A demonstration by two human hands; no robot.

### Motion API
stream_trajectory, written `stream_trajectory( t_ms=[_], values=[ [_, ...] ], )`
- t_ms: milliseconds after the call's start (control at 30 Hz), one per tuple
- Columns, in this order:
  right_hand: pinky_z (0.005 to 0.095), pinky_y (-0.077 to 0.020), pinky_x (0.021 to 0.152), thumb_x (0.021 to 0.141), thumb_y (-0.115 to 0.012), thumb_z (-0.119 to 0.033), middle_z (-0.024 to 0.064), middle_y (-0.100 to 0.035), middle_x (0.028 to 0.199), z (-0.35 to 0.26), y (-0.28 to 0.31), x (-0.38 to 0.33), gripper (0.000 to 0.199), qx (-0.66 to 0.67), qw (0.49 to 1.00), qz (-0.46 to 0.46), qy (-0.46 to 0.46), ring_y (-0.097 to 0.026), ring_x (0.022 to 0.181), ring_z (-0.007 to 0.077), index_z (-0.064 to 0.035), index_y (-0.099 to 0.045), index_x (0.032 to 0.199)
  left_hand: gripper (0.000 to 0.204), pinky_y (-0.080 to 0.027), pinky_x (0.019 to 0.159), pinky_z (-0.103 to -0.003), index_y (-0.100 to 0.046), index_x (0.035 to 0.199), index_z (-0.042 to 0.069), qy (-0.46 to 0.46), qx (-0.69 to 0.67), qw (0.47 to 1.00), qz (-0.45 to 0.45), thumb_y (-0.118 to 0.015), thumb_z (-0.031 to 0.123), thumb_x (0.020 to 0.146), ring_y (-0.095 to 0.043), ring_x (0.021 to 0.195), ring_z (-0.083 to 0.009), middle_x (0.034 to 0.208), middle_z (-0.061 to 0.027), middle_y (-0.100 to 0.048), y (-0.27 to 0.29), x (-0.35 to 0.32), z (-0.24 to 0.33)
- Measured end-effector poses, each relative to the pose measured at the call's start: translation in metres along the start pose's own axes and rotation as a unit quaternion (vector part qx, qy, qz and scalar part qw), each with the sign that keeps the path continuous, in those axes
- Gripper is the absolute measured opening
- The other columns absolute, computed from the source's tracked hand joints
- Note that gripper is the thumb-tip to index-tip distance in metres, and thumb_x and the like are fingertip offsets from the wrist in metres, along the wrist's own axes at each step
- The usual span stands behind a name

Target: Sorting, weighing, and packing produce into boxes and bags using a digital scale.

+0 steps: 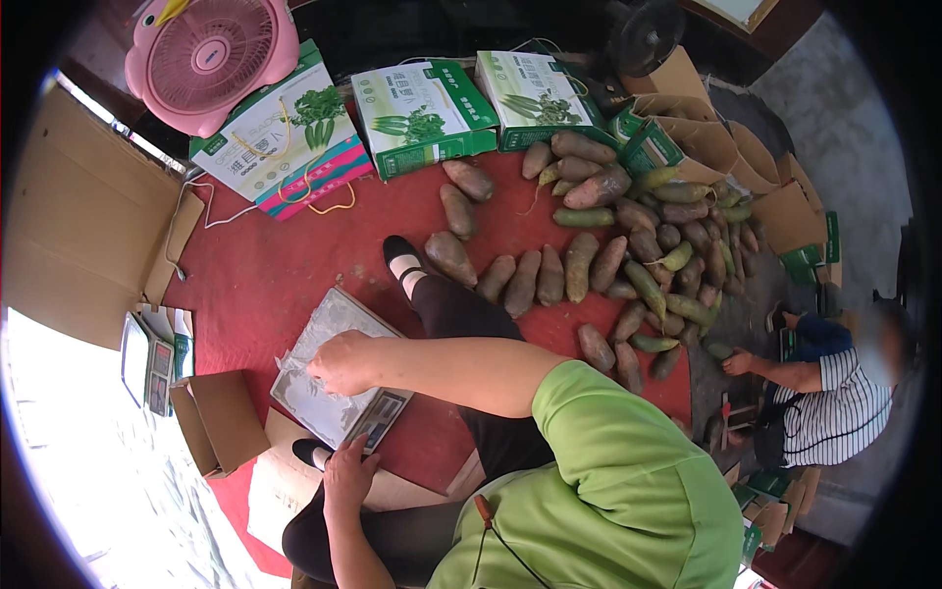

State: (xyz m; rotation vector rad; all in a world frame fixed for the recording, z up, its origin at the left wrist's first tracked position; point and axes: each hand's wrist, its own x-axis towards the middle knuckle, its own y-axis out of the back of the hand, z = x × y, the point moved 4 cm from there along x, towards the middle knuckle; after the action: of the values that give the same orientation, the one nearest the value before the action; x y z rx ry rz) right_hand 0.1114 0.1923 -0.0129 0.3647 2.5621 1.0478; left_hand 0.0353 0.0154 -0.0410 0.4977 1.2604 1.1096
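Scale [332, 410] is lying flat, left hand [349, 479] probably steadying its edge (whether gripping, cannot tell), while right hand [345, 363] is bunching a crumpled pale sheet [293, 364] against it.

The left hand [348, 478] partly hides 1 corner of the scale [337, 417]; the pink fan [209, 56] is cut off above.

Large printed characters on white carton [257, 126] below pink fan [211, 83]; also on nearer carton [417, 93] and farther carton [520, 83], right of fan.
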Motion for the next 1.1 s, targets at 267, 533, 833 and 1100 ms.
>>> stream_trajectory(
  t_ms=[267, 533, 833, 1100],
  values=[
    [0.0418, -0.0505, 0.076, 0.079, -0.064, -0.026, 0.0141, -0.066, 0.091, -0.006, -0.003, 0.001, 0.028, -0.006, 0.999, 0.041, 0.033, -0.064, 0.087, 0.031, -0.0058, -0.063, 0.099, 0.04, -0.047, 0.08, -0.041, -0.062, 0.113, 0.009, 0.009, -0.044, 0.999, -0.001, -0.068, 0.016, 0.074, -0.058, 0.09, -0.0324, 0.091, -0.0135, -0.064, -0.005, 0.0, -0.006],
    [0.0437, -0.0514, 0.071, 0.08, -0.064, -0.023, 0.0156, -0.064, 0.085, -0.025, 0.05, -0.023, 0.027, 0.0, 0.983, 0.167, 0.083, -0.065, 0.082, 0.0331, -0.0026, -0.062, 0.096, 0.041, -0.047, 0.078, -0.039, -0.061, 0.115, 0.009, 0.017, -0.048, 0.999, -0.01, -0.067, 0.014, 0.074, -0.059, 0.085, -0.0303, 0.087, -0.0133, -0.063, -0.013, 0.002, -0.015],
    [0.0378, -0.0498, 0.075, 0.083, -0.06, -0.022, 0.0109, -0.065, 0.095, 0.074, 0.094, -0.102, 0.022, 0.068, 0.906, 0.417, -0.007, -0.063, 0.089, 0.0284, -0.0089, -0.064, 0.1, 0.041, -0.047, 0.075, -0.041, -0.059, 0.115, 0.007, 0.047, -0.078, 0.996, -0.023, -0.065, 0.016, 0.076, -0.059, 0.085, -0.0323, 0.089, -0.0152, -0.06, -0.018, -0.008, -0.033],
    [0.0377, -0.0489, 0.073, 0.082, -0.06, -0.019, 0.0144, -0.066, 0.09, 0.232, -0.055, -0.19, 0.021, 0.107, 0.902, 0.286, -0.304, -0.064, 0.084, 0.0294, -0.0054, -0.064, 0.098, 0.042, -0.047, 0.077, -0.041, -0.059, 0.116, 0.008, 0.072, -0.081, 0.993, -0.039, -0.066, 0.018, 0.076, -0.059, 0.088, -0.0319, 0.09, -0.0144, -0.061, -0.019, -0.006, -0.035]
  ],
)
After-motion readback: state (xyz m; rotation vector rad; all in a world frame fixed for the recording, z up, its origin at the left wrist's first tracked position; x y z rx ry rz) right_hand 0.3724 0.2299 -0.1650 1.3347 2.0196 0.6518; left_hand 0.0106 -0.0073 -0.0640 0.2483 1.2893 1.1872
